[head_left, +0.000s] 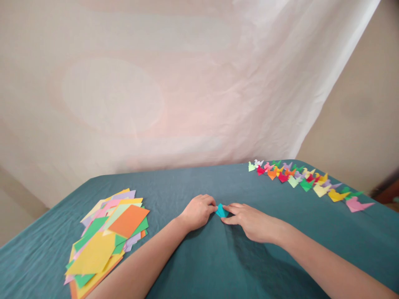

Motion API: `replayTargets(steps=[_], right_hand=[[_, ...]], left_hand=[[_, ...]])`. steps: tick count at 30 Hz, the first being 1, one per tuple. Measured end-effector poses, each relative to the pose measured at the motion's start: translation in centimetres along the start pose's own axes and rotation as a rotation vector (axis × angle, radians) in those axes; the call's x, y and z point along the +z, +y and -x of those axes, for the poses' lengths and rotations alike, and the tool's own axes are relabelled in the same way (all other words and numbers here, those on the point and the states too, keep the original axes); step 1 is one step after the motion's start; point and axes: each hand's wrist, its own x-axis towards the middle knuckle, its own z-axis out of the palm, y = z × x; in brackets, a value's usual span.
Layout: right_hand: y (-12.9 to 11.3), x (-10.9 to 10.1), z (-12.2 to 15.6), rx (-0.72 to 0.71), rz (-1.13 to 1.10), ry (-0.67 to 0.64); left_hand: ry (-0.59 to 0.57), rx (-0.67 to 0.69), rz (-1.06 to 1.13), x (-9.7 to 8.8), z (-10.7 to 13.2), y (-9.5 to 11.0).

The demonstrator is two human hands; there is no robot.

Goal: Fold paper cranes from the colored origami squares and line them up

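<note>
A small turquoise piece of folded origami paper (221, 210) is between my two hands, low over the middle of the table. My left hand (199, 211) has its fingers curled, with the thumb and fingertips closed on the paper's left corner. From the other side, my right hand (249, 221) grips the right part, its index finger at the upper edge and its thumb at the lower one. The fingertips hide both side corners of the paper.
A loose pile of coloured paper squares (96, 249) lies to the left, beside my left forearm. Rows of folded paper birds (307, 185) stand along the back right edge. Dark green cloth (174, 182) covers the table, and a pale sheet (193, 91) hangs behind it.
</note>
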Motion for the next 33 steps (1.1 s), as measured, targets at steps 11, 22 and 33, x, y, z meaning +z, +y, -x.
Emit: replayTargets(steps=[11,22,33], right_hand=[[0.5,-0.4,0.3,-0.02,-0.093,-0.019],[0.6,-0.9,0.2,0.06,-0.198,-0.141],[1.8,-0.5,0.0,0.006,-0.378,-0.001]], left_hand=[[-0.041,0.08,-0.059,-0.9,-0.2,0.8],[-0.086,0.09,-0.064,-1.6,-0.4,1.7],[-0.241,0.042,-0.078,-3.5,-0.5,4.1]])
